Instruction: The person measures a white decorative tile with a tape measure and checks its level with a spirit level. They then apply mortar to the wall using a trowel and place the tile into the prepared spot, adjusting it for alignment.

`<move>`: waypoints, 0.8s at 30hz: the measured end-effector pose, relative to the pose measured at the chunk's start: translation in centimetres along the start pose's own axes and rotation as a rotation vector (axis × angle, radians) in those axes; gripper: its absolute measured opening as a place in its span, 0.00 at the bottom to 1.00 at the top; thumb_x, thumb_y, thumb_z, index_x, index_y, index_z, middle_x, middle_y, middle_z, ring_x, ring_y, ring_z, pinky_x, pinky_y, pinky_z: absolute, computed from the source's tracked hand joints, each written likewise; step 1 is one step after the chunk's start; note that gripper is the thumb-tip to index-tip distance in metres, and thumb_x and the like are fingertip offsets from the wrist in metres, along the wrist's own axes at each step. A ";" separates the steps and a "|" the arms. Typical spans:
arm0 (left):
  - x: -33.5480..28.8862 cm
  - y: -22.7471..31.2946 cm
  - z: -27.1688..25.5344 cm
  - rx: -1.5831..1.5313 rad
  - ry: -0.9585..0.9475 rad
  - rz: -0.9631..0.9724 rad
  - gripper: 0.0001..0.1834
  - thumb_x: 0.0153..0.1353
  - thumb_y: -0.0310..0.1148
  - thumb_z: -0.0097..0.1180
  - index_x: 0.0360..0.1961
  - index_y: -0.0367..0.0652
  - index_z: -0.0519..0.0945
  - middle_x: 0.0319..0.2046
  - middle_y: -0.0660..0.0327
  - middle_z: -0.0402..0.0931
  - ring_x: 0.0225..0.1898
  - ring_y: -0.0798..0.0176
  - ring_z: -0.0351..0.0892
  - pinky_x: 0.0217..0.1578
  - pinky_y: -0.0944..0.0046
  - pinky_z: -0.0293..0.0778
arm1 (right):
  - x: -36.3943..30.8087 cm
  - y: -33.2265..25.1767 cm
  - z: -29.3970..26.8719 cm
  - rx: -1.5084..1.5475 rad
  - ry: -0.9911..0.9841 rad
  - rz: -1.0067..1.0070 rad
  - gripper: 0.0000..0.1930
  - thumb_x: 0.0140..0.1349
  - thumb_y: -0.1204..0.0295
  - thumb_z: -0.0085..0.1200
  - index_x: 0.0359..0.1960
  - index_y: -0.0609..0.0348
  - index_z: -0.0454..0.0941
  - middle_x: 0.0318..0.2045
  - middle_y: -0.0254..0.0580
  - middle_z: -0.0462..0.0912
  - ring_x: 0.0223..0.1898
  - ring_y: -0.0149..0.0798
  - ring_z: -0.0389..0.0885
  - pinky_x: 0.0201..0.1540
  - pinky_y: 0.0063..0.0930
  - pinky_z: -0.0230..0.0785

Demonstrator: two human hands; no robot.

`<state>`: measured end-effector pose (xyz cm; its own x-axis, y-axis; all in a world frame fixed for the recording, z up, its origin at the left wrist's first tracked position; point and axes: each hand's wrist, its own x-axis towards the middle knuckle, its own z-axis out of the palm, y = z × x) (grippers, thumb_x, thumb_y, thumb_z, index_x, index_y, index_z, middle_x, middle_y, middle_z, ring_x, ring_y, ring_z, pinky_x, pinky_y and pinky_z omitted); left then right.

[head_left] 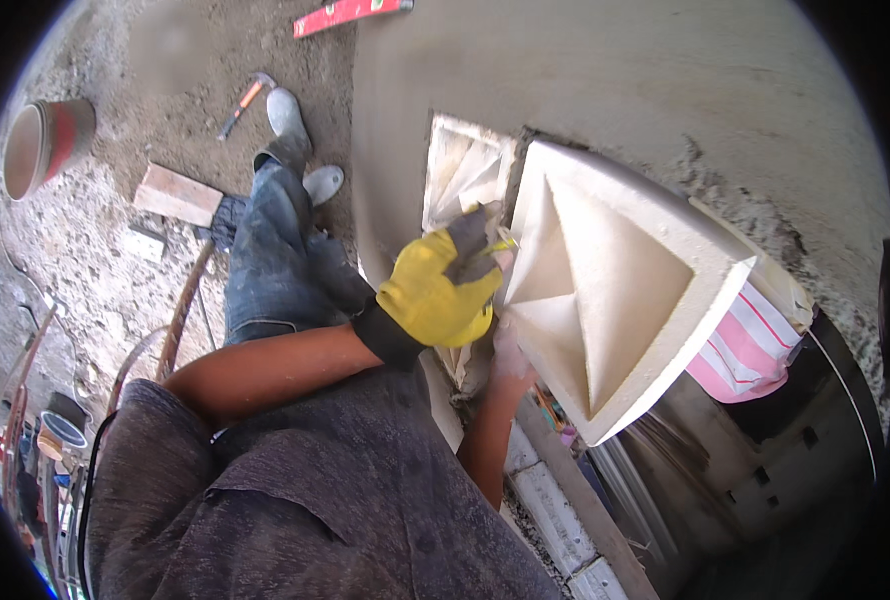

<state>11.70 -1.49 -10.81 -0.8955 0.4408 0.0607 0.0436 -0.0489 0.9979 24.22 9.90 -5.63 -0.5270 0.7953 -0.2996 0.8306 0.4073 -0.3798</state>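
A large cream block (615, 270) with slanting triangular recesses stands tilted against the wall, right of centre. At its left edge, my bare right hand (510, 358) is closed on the block's side, its fingers partly hidden. My left hand (440, 290), in a yellow and grey glove, is in front of that same edge with its fingers curled. A small yellow strip (500, 245) shows at the gloved fingertips; its kind is unclear. Just beyond the glove, a similar faceted block (465, 170) is set into the grey plastered wall (585, 70).
Pink striped packaging (745, 345) sits beneath the cream block's right side. A row of pale blocks (560, 520) runs below. On the rough floor lie a hammer (247, 105), a brick (178, 195) and a bucket (50, 148). A red spirit level (350, 14) is at the top.
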 end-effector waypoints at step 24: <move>8.2 2.1 -2.0 -0.176 -0.269 -0.720 0.12 0.59 0.39 0.69 0.35 0.44 0.81 0.23 0.69 0.78 0.24 0.75 0.75 0.26 0.69 0.72 | -0.2 4.0 2.7 0.237 0.104 -0.282 0.29 0.55 0.53 0.67 0.53 0.59 0.79 0.51 0.49 0.83 0.53 0.52 0.80 0.61 0.42 0.68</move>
<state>3.59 0.18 -8.29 -0.5377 0.6190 -0.5725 -0.5973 0.1997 0.7768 27.17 10.12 -9.47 -0.6974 0.7133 -0.0686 0.5847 0.5111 -0.6300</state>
